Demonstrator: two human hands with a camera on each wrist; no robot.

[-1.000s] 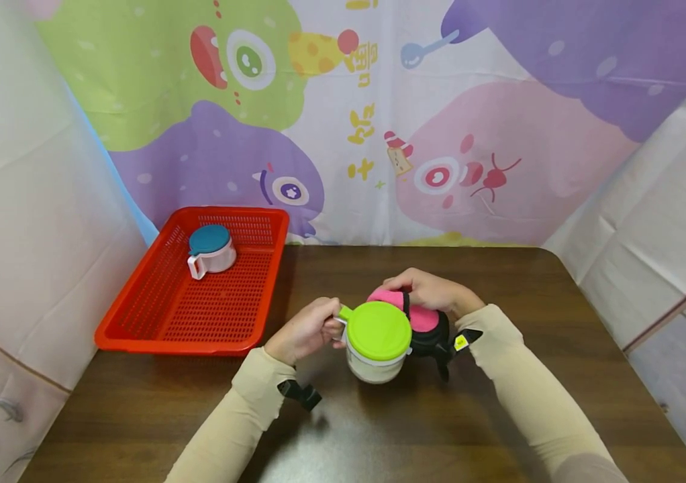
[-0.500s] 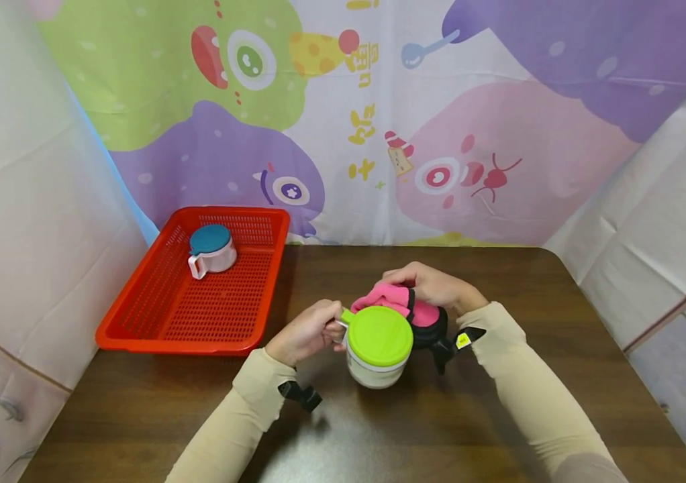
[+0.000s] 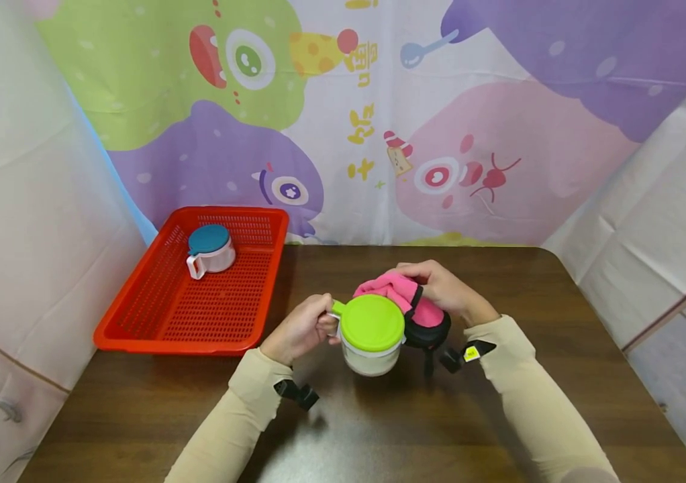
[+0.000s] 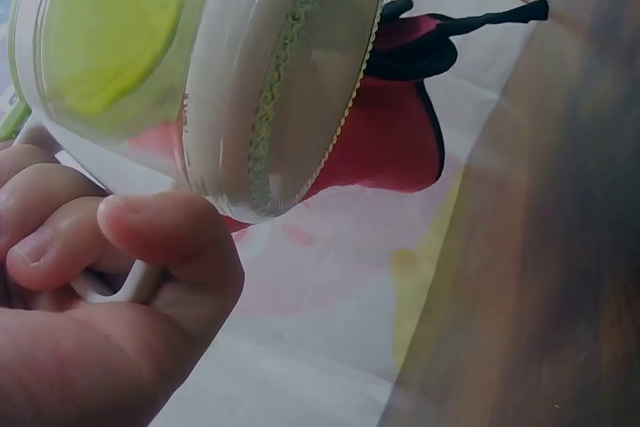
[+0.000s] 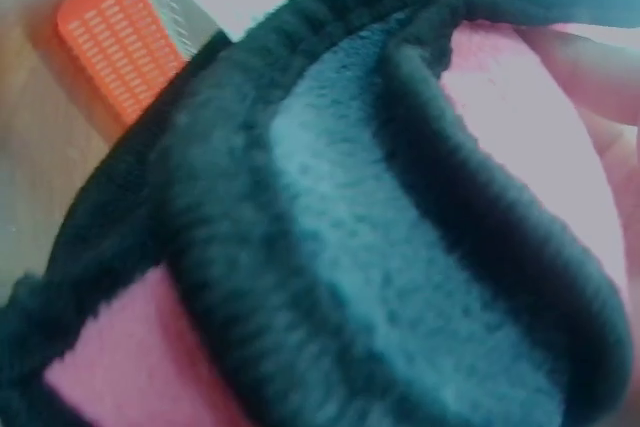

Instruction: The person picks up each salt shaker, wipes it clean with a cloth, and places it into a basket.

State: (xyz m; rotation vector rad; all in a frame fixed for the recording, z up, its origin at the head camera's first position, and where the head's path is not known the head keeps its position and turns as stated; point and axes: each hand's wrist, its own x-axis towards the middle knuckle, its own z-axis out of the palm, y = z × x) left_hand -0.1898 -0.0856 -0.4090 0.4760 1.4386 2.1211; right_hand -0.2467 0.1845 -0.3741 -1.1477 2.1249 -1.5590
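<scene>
My left hand (image 3: 301, 330) grips the handle of a clear seasoning jar (image 3: 372, 329) with a lime-green lid, tilted above the table. In the left wrist view, fingers curl through the white handle and the jar's base (image 4: 325, 97) faces the camera. Behind the jar, my right hand (image 3: 442, 290) holds a pink cloth (image 3: 391, 288) with black trim, bunched close against the jar's far side. Up close, the right wrist view shows the black edging and grey-blue fleecy inner side of the cloth (image 5: 360, 207). Some right-hand fingers are hidden by the fabric.
A red perforated basket (image 3: 180, 346) stands on the left of the brown wooden table (image 3: 343, 443). Inside it sits a similar jar with a teal lid (image 3: 209, 239). A cartoon-printed curtain (image 3: 355, 215) hangs behind the table's far edge.
The right hand has shifted away and slightly right, and the cloth has folded and bunched up behind the jar. The jar and left hand have moved slightly left and away.
</scene>
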